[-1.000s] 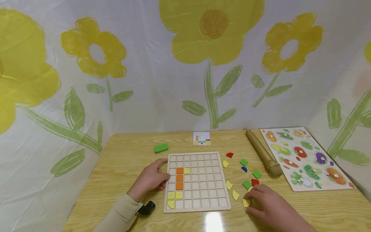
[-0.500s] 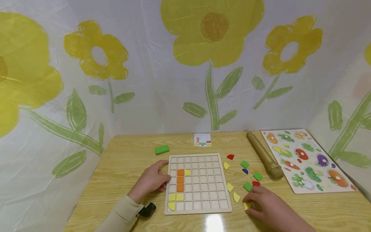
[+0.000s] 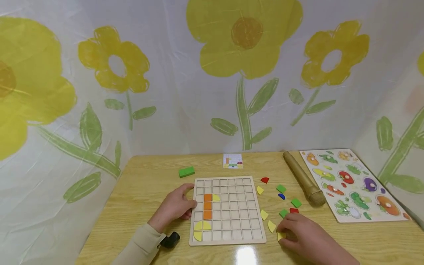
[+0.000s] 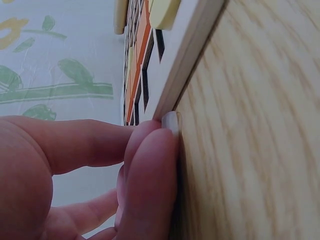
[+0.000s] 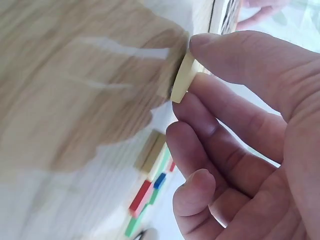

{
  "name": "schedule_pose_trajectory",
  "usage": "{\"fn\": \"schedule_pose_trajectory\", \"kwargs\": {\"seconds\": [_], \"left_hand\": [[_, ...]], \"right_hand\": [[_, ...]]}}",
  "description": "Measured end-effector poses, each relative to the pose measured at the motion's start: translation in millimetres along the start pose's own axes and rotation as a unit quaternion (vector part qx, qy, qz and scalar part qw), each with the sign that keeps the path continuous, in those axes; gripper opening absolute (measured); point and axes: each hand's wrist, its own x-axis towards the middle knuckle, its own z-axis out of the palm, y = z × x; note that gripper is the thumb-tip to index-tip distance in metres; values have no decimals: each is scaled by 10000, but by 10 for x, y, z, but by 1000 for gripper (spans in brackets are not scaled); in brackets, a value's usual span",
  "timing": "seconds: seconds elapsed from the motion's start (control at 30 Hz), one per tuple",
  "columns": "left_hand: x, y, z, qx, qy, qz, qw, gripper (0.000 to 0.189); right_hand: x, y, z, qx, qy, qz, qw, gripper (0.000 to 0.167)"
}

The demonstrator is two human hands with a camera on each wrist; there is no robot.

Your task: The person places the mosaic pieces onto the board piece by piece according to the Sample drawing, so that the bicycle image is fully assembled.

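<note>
A wooden grid board [image 3: 232, 209] lies on the table, with orange squares [image 3: 207, 206] and several yellow quarter-circle pieces [image 3: 197, 236] set in its left cells. My left hand [image 3: 173, 204] holds the board's left edge; in the left wrist view its bent fingers [image 4: 150, 175] meet the rim close to the tabletop. Right of the board, my right hand [image 3: 306, 235] pinches a yellow piece [image 5: 183, 80] between thumb and fingers, tilted near the table. Its full outline is partly hidden by the fingers. Loose yellow pieces [image 3: 271, 226] lie beside that hand.
Green squares [image 3: 296, 202], red pieces [image 3: 264, 180] and a blue half-circle [image 3: 281, 196] lie right of the board. Behind stand a green block [image 3: 187, 172] and a pattern card [image 3: 233, 161]. A gold microphone [image 3: 303, 178] and a vegetable puzzle [image 3: 354, 187] lie at right.
The head view has shifted slightly, so everything sits a little lower and further right. The left hand stays at the board's edge. The right hand has barely moved around the yellow piece.
</note>
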Motion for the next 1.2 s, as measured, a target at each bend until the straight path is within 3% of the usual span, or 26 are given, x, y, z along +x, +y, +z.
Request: {"fn": "schedule_pose_trajectory", "kwargs": {"seconds": [0.17, 0.37, 0.73, 0.93, 1.2], "left_hand": [[-2, 1, -18, 10, 32, 1, 10000, 72], [-5, 18, -18, -51, -48, 16, 10000, 71], [0, 29, -27, 1, -24, -7, 10000, 70], [12, 26, -21, 26, -53, 11, 10000, 70], [-27, 38, -29, 11, -47, 33, 10000, 71]], "right_hand": [[195, -169, -26, -233, 106, -178, 9995, 18], [531, -463, -13, 29, 89, -496, 9987, 16], [1178, -1157, 239, 111, -213, -1226, 9922, 11], [1315, -1354, 382, -87, -270, -1418, 9895, 11], [1335, -1459, 449, -184, -254, -1412, 9895, 12]]}}
